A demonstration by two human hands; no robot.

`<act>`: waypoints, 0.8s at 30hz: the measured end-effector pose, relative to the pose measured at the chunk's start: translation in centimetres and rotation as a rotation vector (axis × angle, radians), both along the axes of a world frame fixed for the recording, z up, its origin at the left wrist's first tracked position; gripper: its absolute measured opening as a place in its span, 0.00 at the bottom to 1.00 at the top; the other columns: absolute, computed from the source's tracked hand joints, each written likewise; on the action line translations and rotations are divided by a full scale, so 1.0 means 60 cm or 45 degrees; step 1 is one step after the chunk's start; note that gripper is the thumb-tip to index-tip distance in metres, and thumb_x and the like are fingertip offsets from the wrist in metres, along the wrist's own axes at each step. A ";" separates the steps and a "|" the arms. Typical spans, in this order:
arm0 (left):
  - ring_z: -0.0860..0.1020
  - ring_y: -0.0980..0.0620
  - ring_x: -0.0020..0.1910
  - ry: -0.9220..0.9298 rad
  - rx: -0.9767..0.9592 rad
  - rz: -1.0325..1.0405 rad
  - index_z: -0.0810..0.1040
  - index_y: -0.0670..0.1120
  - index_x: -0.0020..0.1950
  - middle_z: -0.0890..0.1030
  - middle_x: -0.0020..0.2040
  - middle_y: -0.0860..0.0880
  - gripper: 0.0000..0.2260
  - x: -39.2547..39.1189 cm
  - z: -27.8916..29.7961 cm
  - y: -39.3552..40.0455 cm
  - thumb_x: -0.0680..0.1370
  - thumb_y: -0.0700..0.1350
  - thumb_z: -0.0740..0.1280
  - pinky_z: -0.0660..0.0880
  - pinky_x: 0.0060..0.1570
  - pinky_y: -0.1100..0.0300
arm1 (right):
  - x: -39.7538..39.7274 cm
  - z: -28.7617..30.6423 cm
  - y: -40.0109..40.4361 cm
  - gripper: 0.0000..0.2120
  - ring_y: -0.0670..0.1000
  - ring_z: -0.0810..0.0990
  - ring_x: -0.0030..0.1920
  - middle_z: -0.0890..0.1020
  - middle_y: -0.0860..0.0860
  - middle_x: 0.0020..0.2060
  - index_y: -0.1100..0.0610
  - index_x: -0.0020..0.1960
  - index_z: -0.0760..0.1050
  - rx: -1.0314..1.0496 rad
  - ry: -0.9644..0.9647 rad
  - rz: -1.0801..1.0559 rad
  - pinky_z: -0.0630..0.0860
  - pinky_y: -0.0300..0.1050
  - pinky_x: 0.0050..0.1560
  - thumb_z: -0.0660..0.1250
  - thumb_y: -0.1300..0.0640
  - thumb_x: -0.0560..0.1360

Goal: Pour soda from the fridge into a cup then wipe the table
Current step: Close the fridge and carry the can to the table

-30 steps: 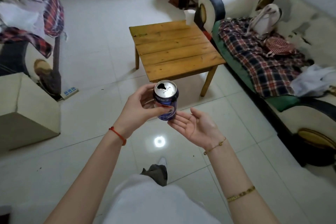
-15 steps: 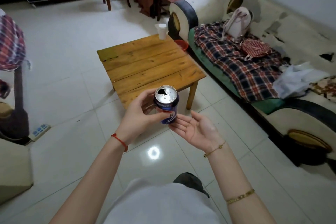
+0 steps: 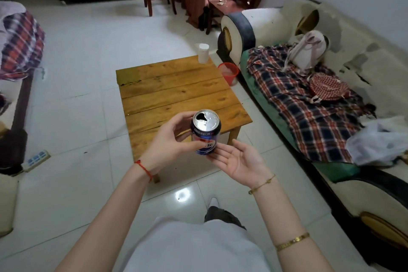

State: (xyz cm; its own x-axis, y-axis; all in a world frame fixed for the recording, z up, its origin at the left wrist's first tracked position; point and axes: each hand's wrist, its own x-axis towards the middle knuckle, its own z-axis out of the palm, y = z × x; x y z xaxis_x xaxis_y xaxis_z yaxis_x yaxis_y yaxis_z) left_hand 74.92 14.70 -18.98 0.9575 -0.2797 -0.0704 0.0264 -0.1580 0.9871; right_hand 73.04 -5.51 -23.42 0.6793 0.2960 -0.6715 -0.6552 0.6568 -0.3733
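The wooden table (image 3: pixel 176 93) top lies bare except for a white cup (image 3: pixel 203 53) at its far right corner; a red bin (image 3: pixel 229 73) stands beside that edge.

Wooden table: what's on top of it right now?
On the wooden table, only a white cup at the far right corner. The left hand, the soda can it holds, and the right hand cover the near edge.

White top (image 3: pixel 194 247), bare forearms, red string bracelet (image 3: pixel 144 169) on left wrist, two gold bracelets (image 3: pixel 262 184) on right.
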 end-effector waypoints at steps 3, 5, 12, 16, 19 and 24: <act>0.77 0.62 0.61 -0.001 -0.016 0.077 0.76 0.49 0.65 0.81 0.61 0.55 0.30 0.050 0.001 -0.051 0.66 0.36 0.80 0.75 0.60 0.67 | 0.069 0.007 -0.056 0.25 0.66 0.77 0.62 0.75 0.69 0.64 0.72 0.71 0.65 -0.024 -0.004 0.067 0.77 0.60 0.57 0.52 0.52 0.83; 0.77 0.62 0.61 0.003 -0.019 0.124 0.76 0.49 0.65 0.81 0.60 0.55 0.30 0.081 0.000 -0.080 0.66 0.36 0.80 0.75 0.59 0.67 | 0.113 0.009 -0.086 0.25 0.66 0.76 0.63 0.74 0.68 0.65 0.72 0.71 0.64 -0.026 0.009 0.106 0.77 0.60 0.56 0.52 0.52 0.83; 0.77 0.64 0.61 0.026 0.010 0.213 0.75 0.47 0.68 0.80 0.62 0.56 0.30 0.172 -0.012 -0.129 0.68 0.36 0.78 0.74 0.56 0.71 | 0.239 0.005 -0.132 0.26 0.64 0.75 0.64 0.74 0.68 0.65 0.71 0.71 0.64 -0.051 0.049 0.247 0.78 0.59 0.53 0.52 0.52 0.83; 0.75 0.61 0.64 0.026 0.051 0.192 0.74 0.49 0.69 0.79 0.64 0.56 0.30 0.226 -0.023 -0.126 0.69 0.37 0.78 0.74 0.61 0.65 | 0.302 -0.008 -0.137 0.26 0.65 0.78 0.59 0.75 0.68 0.64 0.71 0.71 0.64 -0.052 0.070 0.308 0.78 0.59 0.53 0.52 0.52 0.83; 0.75 0.62 0.65 0.026 0.061 0.210 0.74 0.50 0.70 0.78 0.65 0.57 0.31 0.273 -0.035 -0.123 0.69 0.37 0.77 0.74 0.61 0.65 | 0.353 -0.016 -0.134 0.26 0.66 0.77 0.61 0.74 0.68 0.65 0.71 0.71 0.64 -0.036 0.096 0.312 0.78 0.59 0.56 0.51 0.52 0.83; 0.74 0.66 0.64 0.000 0.090 0.217 0.73 0.50 0.69 0.77 0.64 0.60 0.28 0.374 -0.060 -0.119 0.71 0.39 0.76 0.73 0.60 0.70 | 0.460 -0.031 -0.119 0.25 0.65 0.72 0.68 0.72 0.68 0.67 0.70 0.72 0.63 -0.076 0.134 0.332 0.73 0.57 0.62 0.51 0.52 0.84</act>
State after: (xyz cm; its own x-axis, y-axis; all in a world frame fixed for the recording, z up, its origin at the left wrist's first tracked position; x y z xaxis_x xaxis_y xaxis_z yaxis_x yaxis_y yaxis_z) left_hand 97.34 7.55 -22.58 0.9906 -0.1080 -0.0841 0.0587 -0.2203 0.9737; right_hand 100.62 -12.63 -25.25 0.5108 0.4092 -0.7560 -0.8364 0.4399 -0.3270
